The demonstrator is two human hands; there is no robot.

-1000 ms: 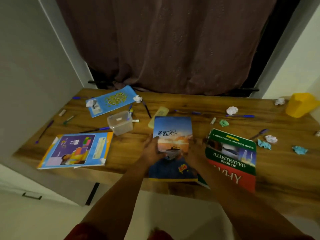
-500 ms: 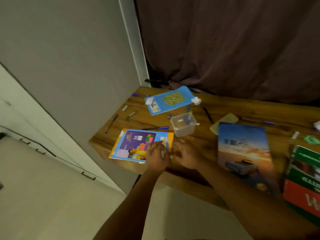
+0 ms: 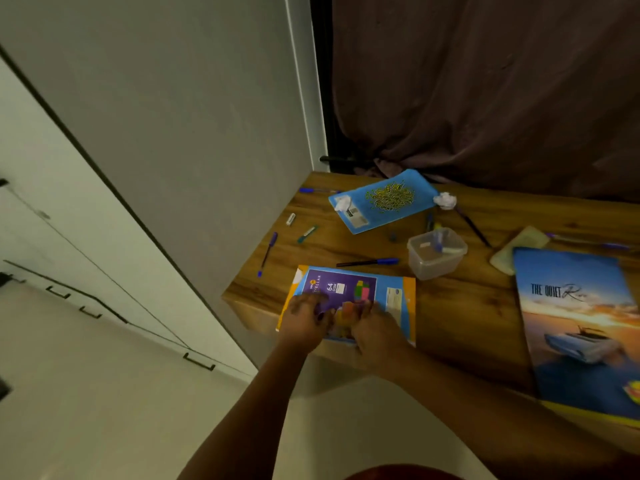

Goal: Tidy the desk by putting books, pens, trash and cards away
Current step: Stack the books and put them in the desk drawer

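Note:
A purple and orange notebook lies at the wooden desk's front left corner, its near edge over the desk's rim. My left hand and my right hand both sit on its near half, fingers curled onto the cover. A large book with a sunset boat cover lies flat to the right. A blue notebook lies at the back with a white paper ball on it and another ball beside it. Loose pens include a blue pen and a black-and-blue pen.
A clear plastic tub holding a pen stands behind the purple notebook, its pale lid to the right. A green marker and a black pen lie about. A wall meets the desk's left side; a dark curtain hangs behind.
Both hands left the sunset book and moved left onto the purple notebook. My view has swung left, so the green and red book is out of sight.

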